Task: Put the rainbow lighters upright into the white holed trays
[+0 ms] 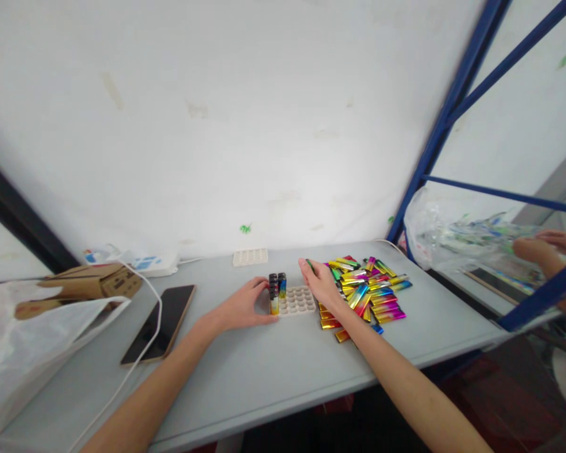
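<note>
A white tray with round holes (298, 301) lies on the grey table (273, 365). A few dark-capped colourful lighters (277, 292) stand upright in its left end. My left hand (243, 306) rests against the tray's left side, fingers curled by the standing lighters. My right hand (321, 282) is at the tray's right edge, fingers closed on a thin green lighter (310, 265). A pile of shiny multicoloured lighters (368, 289) lies just right of that hand.
A second holed tray (250, 257) lies near the wall. A phone (161, 321) on a white cable, a cardboard box (94, 281), a white bag (23, 352) and a power strip (146, 263) are at left. Another person's hands (542, 246) handle a plastic bag behind the blue frame (446, 119).
</note>
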The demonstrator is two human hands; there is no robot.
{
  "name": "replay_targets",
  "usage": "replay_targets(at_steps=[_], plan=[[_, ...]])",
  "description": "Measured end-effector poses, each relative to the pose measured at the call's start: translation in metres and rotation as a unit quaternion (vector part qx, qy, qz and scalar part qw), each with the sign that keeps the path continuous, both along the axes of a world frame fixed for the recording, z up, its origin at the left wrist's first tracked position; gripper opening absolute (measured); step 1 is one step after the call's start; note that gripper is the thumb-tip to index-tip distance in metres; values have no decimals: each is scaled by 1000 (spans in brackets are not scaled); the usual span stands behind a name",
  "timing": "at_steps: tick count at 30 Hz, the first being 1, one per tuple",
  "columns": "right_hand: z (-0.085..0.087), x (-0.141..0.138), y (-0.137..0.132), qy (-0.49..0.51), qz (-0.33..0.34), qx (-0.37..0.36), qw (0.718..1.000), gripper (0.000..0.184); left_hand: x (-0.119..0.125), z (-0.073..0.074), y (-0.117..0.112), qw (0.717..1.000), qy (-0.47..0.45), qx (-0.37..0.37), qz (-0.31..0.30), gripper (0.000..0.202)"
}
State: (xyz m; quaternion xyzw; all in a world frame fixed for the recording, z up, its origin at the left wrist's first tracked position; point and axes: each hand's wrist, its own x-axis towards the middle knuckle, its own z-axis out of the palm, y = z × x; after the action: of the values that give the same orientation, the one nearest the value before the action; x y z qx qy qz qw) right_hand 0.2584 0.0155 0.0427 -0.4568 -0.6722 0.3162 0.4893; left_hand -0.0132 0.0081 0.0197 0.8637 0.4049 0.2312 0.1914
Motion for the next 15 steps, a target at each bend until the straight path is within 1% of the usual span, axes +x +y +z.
replay_targets(at_steps=[3, 8, 11, 15], plan=[[0, 0, -2, -29, -40, 37, 998, 55, 1, 2, -1, 1000, 0, -8, 0, 68], [-2, -3, -1, -70, -63, 35, 995, 42, 1, 2, 0, 1000, -3, -9, -4, 69], [-4, -4, -1, -87, -49, 41, 994, 42, 1, 2, 0, 1000, -5, -7, -8, 67], [-3, -1, -3, -130, 6, 51, 990, 39, 0, 2, 0, 1000, -3, -8, -11, 68]])
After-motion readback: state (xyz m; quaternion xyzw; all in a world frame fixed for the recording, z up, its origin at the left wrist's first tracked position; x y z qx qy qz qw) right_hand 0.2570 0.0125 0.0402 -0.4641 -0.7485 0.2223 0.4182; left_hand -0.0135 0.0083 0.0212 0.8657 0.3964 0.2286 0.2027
